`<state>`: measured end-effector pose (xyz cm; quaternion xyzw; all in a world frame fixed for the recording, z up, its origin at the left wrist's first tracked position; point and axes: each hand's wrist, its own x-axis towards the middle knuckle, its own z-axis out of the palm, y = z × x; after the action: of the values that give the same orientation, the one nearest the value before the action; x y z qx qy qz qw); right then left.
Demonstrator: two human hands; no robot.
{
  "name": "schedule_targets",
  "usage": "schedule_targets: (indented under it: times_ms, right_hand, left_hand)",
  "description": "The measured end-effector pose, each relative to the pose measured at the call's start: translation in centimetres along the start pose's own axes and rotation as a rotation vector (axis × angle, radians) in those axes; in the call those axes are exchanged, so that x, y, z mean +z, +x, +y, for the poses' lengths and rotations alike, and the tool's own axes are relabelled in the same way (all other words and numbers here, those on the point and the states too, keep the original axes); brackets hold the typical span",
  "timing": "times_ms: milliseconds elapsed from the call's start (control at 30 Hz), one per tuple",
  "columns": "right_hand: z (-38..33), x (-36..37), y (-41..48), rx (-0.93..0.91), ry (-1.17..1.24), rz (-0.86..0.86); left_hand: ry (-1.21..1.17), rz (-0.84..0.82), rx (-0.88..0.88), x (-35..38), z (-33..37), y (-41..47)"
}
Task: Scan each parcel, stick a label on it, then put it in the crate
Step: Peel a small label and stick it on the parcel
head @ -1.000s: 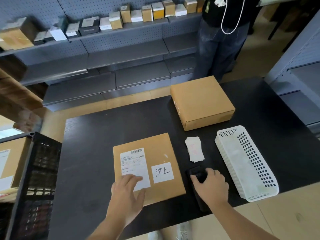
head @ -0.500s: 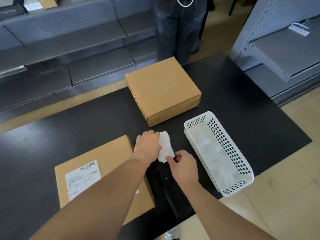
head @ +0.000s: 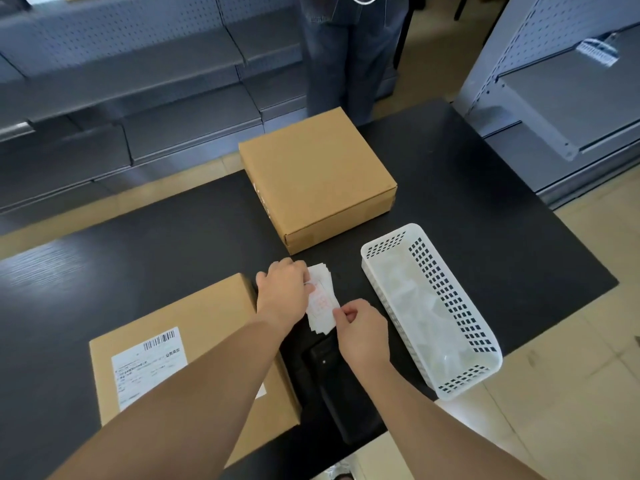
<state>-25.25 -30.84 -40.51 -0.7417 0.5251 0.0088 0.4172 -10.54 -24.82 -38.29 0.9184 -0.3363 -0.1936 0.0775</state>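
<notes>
A flat brown parcel (head: 207,327) with a white shipping label (head: 142,368) lies at the near left of the black table (head: 485,216), partly under my left forearm. A small stack of white labels (head: 320,303) with red print lies between my hands. My left hand (head: 282,291) rests on the stack's left edge with curled fingers. My right hand (head: 362,332) pinches the lower right corner of the top label. The black scanner (head: 332,382) lies on the table beneath my right wrist. A second, thicker brown parcel (head: 315,174) sits further back.
A white perforated plastic basket (head: 481,337) stands right of the labels, near the table's front edge. A person in jeans (head: 349,53) stands behind the table. Grey shelving runs along the back and the right side. The crate is out of view.
A second ago my left hand lay on the labelled parcel and my right hand on the scanner. Both hands have since moved to the label stack, and my view swung right, losing the crate.
</notes>
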Motion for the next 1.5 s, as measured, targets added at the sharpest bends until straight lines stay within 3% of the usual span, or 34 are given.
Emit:
schedule_targets:
  times_ms: [333, 533, 700, 1033, 1300, 1500]
  right_hand:
    - [-1.4, -0.8, -0.6, -0.076, 0.030, 0.086]
    - [-4.4, -2.2, -2.2, -0.128, 0.190, 0.091]
    - [-9.8, -4.9, -5.0, -0.153, 0.400, -0.060]
    - [-23.9, -11.1, -14.7, -0.375, 0.652, -0.259]
    - [-31.5, -15.3, -22.5, -0.648, 0.703, -0.272]
    - [-34.2, -19.0, -25.4, -0.860, 0.526, -0.250]
  left_hand:
    - [-0.050, 0.011, -0.041, -1.6, 0.0, -0.3]
    - [-0.406, -0.023, -0.075, -6.0, -1.0, -2.2]
    - [-0.533, 0.028, -0.069, -13.5, -2.9, -6.0]
    - [-0.856, 0.331, -0.150, -27.5, -6.1, -16.9]
    - [-1.112, 0.536, -0.074, -35.8, -6.0, -24.7]
    - [-0.958, 0.687, 0.029, -40.3, -6.6, -28.5]
